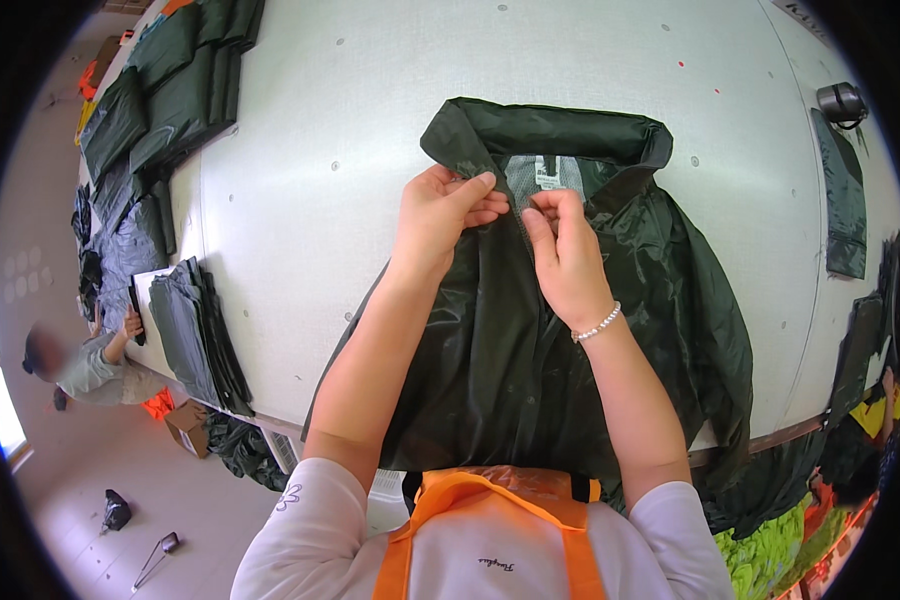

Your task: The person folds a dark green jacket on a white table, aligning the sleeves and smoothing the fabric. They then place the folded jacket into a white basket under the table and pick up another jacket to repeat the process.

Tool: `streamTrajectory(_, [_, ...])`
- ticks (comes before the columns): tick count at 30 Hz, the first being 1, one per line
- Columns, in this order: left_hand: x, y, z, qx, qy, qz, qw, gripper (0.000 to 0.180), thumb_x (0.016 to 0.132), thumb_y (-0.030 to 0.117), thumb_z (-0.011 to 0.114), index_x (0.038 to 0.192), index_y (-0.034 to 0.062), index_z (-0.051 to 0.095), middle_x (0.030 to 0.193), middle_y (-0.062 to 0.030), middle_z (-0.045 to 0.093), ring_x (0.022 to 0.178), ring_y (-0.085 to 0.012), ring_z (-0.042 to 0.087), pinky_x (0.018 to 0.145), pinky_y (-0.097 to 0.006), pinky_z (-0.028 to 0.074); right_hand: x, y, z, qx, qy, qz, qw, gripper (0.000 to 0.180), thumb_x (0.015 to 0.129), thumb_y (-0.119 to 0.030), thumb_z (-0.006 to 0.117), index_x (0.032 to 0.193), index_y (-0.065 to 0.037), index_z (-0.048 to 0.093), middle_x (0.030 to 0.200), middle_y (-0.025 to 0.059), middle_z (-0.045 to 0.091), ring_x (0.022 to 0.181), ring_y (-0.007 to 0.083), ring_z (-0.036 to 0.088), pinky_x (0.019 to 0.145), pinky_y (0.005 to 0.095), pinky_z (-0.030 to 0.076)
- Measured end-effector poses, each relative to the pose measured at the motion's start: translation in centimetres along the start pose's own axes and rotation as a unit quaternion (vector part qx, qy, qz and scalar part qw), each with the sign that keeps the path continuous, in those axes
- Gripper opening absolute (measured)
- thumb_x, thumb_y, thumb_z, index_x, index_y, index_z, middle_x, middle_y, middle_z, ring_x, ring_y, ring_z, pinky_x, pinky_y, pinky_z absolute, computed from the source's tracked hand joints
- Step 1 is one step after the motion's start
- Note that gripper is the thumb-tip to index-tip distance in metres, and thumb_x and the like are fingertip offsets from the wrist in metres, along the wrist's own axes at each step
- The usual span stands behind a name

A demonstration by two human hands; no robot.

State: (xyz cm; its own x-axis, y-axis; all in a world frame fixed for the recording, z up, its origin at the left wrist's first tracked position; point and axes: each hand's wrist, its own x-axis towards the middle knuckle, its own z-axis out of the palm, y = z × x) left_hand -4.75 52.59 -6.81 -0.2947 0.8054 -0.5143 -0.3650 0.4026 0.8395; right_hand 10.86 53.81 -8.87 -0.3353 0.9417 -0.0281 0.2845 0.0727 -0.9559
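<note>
A dark green, shiny rain jacket (660, 280) lies spread on the pale table, its collar (570, 130) standing up at the far end. Inside the neck a white label (548, 172) and grey mesh lining show. My left hand (432, 215) pinches the front edge of the jacket just below the collar, on the left. Close beside it, my right hand (568, 250) has thumb and fingertips closed on the inner front edge by the lining. Whether a zip or snap sits between those fingers, I cannot tell.
Folded dark green garments (175, 90) are piled at the far left, with another stack (195, 325) nearer. A co-worker (90, 368) stands at the left edge. On the right are a dark flask (842, 103) and a folded garment (842, 200). A cardboard box (187, 428) sits below.
</note>
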Motion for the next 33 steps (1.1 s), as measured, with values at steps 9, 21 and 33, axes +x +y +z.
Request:
streamTrajectory(9, [0.0, 0.0, 0.1, -0.004, -0.002, 0.005, 1.0, 0.016, 0.083, 0.009, 0.063, 0.091, -0.0027, 0.055, 0.077, -0.0101, 0.064, 0.068, -0.014, 0.063, 0.061, -0.023, 0.051, 0.8, -0.5, 0.9, -0.002, 0.005, -0.014, 1.0, 0.018, 0.088, -0.016, 0.06, 0.094, -0.003, 0.05, 0.083, 0.0137, 0.063, 0.076, 0.0296, 0.064, 0.064, 0.0354, 0.048])
streamTrajectory(21, [0.0, 0.5, 0.5, 0.045, 0.01, 0.034, 0.998, 0.014, 0.081, 0.007, 0.064, 0.086, -0.0028, 0.055, 0.074, -0.0104, 0.064, 0.066, -0.014, 0.063, 0.059, -0.023, 0.05, 1.1, -0.8, 0.7, 0.035, -0.012, -0.009, 0.999, 0.014, 0.088, -0.011, 0.06, 0.09, -0.001, 0.05, 0.078, 0.0132, 0.063, 0.07, 0.0247, 0.064, 0.062, 0.0312, 0.048])
streamTrajectory(33, [0.0, 0.6, 0.7, 0.057, 0.007, 0.03, 0.998, 0.019, 0.081, 0.008, 0.064, 0.09, -0.0062, 0.057, 0.075, -0.0122, 0.065, 0.067, -0.0155, 0.064, 0.061, -0.024, 0.051, 1.1, -0.5, 0.7, 0.068, 0.021, 0.007, 0.997, 0.014, 0.089, -0.012, 0.059, 0.09, 0.0, 0.051, 0.072, 0.0071, 0.059, 0.061, 0.0142, 0.056, 0.058, 0.0279, 0.045])
